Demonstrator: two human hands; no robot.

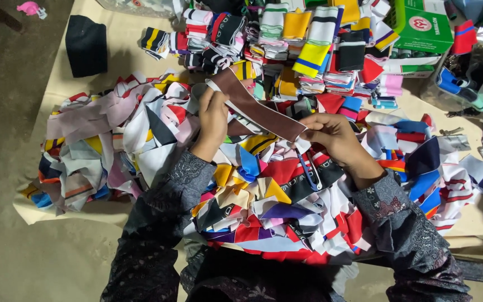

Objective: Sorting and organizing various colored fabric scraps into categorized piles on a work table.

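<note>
Closest to me, my two dark patterned sleeves (157, 223) come up from the bottom of the view, one on each side of a loose heap of fabric offcuts (275, 207) in red, white, blue and yellow that lies across my lap and spreads onto the tan sheet (57, 210) on the floor. That heap sits right under my hands, so I judge it is kept there to be within easy reach.

Just above it, both hands are closed on one thing: a brown fabric strip (255, 109) with a pale edge. My left hand (213, 120) pinches the strip near its upper end, fingers curled round it, while my right hand (331, 134) grips the lower end with thumb and fingers. Held at both ends like this, the strip is stretched fairly flat and slanted, clear of the heap, which I take as a way to see it apart from the clutter.

Beyond the hands, neater stacks of folded striped knit pieces (308, 45) stand in rows, grouped rather than tumbled. A dark folded cloth (86, 45) lies alone on the sheet to the left, and a green carton (423, 25) stands at the far right, beside some small spools.
</note>
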